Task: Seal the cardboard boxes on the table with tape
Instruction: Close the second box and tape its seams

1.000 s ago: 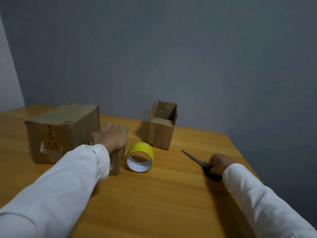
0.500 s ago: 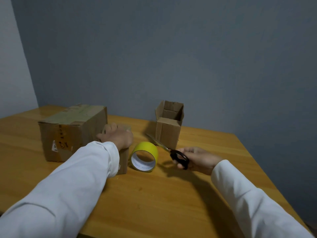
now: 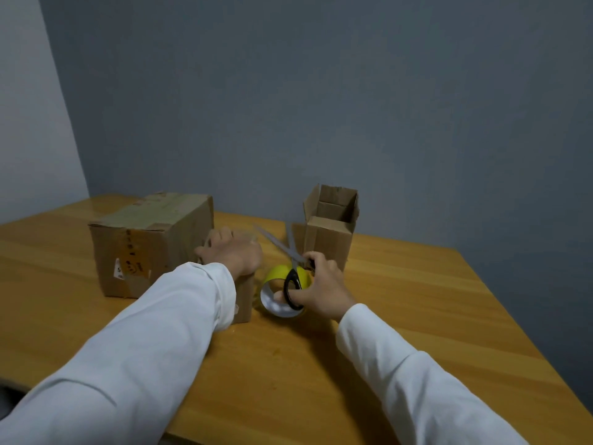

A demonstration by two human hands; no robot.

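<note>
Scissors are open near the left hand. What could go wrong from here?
1. The scissors, gripped by the right hand, have their blades spread and pointing toward the left hand on the small box; a cut there could nick the fingers.
2. The yellow tape roll stands on edge under the right hand; a bump may roll it away.

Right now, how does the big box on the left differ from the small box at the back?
The big box is closed, its top flaps taped down; the small box stands with flaps up, open. The big box is wider and lower and carries labels; the small box is narrow, tall and plain. Both are brown cardboard on the wooden table.
</note>
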